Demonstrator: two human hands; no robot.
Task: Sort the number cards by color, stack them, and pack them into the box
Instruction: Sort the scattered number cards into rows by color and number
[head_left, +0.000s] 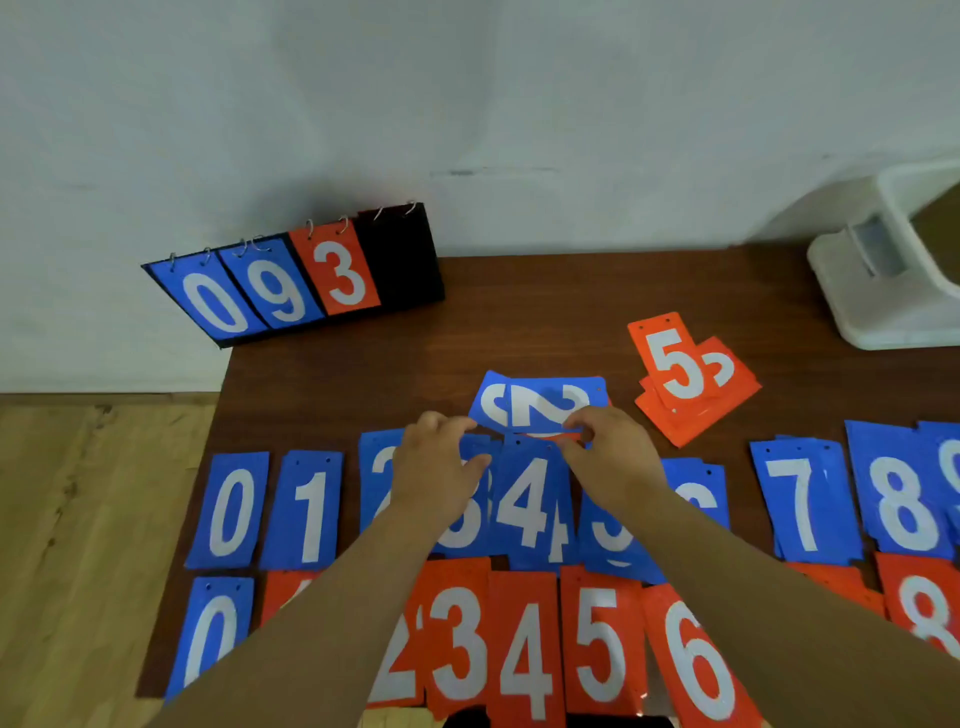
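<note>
Blue number cards lie in a row across the brown table, from a blue 0 to a blue 8. Red cards form a nearer row, among them a red 3 and a red 6. A small pile of blue 2 cards lies sideways beyond the row. My left hand and my right hand both pinch the near edge of that pile. A loose pile of red 5 cards sits to the right of it.
A black flip scoreboard showing 0, 9, 3 leans on the wall at the table's back left corner. A white plastic box stands at the back right. Wooden floor lies beyond the table's left edge.
</note>
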